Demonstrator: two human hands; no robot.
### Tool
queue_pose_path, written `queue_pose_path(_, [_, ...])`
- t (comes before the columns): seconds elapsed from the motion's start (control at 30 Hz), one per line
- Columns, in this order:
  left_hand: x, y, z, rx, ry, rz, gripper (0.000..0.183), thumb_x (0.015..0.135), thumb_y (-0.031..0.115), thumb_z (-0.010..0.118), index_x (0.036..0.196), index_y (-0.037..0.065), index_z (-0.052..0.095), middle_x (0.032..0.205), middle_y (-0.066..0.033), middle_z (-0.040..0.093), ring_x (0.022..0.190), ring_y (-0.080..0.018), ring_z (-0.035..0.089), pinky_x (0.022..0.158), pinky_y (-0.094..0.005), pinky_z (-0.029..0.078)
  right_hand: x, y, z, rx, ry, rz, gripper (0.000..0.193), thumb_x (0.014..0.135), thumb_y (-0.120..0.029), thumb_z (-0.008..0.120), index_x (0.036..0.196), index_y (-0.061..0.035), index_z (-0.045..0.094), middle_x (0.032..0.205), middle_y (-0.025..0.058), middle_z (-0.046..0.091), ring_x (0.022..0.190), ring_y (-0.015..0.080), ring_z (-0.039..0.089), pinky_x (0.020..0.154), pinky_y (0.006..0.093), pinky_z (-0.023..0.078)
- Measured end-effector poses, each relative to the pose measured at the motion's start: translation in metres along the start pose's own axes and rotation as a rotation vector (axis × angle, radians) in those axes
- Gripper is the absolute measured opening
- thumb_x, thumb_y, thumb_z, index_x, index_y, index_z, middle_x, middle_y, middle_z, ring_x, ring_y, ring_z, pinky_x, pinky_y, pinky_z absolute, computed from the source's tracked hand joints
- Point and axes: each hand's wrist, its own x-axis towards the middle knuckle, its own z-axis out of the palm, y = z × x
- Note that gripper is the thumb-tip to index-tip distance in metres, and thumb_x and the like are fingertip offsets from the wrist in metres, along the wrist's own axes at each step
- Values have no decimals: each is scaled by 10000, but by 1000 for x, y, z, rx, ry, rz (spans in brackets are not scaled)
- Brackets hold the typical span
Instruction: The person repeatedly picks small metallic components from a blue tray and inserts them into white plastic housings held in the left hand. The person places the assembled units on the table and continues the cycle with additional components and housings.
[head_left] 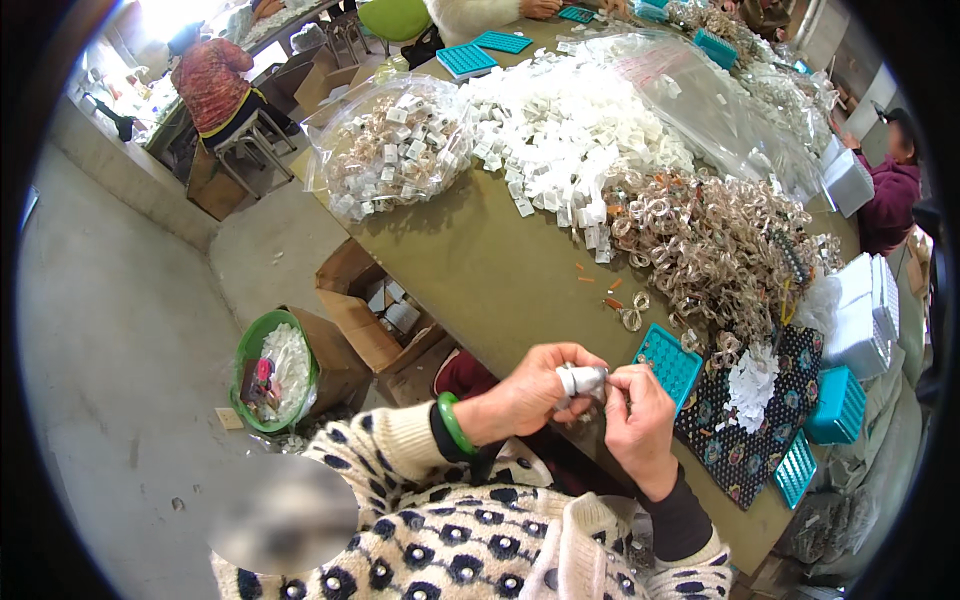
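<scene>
My left hand (525, 395), with a green bangle on its wrist, is closed at the table's near edge. A small white piece (580, 379) shows at its fingertips; whether it is a loose part or a wrapping on a finger, I cannot tell. My right hand (640, 422) meets it from the right, thumb and forefinger pinched together; what they pinch is hidden. Just beyond the hands lies a teal grid tray (668, 366). A few clear plastic loops (632, 315) and small orange bits (612, 303) are scattered past it.
A large heap of white plastic pieces (570, 120) and a pile of clear coiled loops (710, 240) cover the far table. A filled clear bag (395, 150) stands at left. A cardboard box (350, 320) and green basket (240, 375) sit below. Other people work nearby.
</scene>
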Motion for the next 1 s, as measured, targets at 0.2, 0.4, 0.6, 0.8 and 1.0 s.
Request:
queue_pose_path(0.2, [-32, 118, -30, 494, 100, 858, 205, 878, -42, 600, 1038, 68, 663, 908, -79, 686, 723, -119, 637, 477, -220, 460, 8, 4, -15, 101, 38, 85, 82, 845, 39, 627, 886, -7, 574, 811, 112, 608, 692, 247, 607, 626, 321, 485])
queue_pose_path(0.4, [-21, 293, -111, 2259, 384, 1378, 330, 861, 37, 614, 1188, 48, 656, 1152, -139, 680, 978, -272, 666, 847, -343, 523, 18, 20, -17, -60, 42, 42, 67, 838, 27, 628, 878, 9, 577, 802, 128, 591, 685, 290, 598, 611, 359, 475])
queue_pose_path(0.6, [-36, 279, -118, 1854, 525, 1350, 362, 825, -47, 608, 1159, 73, 681, 1110, -130, 701, 988, -227, 687, 861, -294, 529, 51, 45, -3, -338, 53, -117, 117, 798, 5, 646, 902, -9, 593, 922, 126, 573, 887, 310, 568, 778, 393, 470])
queue_pose_path(0.8, [27, 116, -61, 1460, 10, 1010, 189, 785, -32, 667, 968, 9, 693, 861, -126, 682, 716, -233, 674, 625, -325, 534, 71, 62, 22, -698, -59, -190, 142, 771, -29, 668, 899, -31, 608, 940, 100, 580, 940, 278, 546, 790, 379, 435])
queue_pose_path(1.0, [56, 56, -35, 1124, -66, 933, 225, 792, -18, 700, 1015, 0, 679, 837, -110, 650, 698, -220, 650, 610, -320, 515, 69, 49, 11, -343, -8, -152, 152, 794, 1, 665, 939, -19, 625, 928, 117, 628, 946, 296, 592, 810, 391, 466])
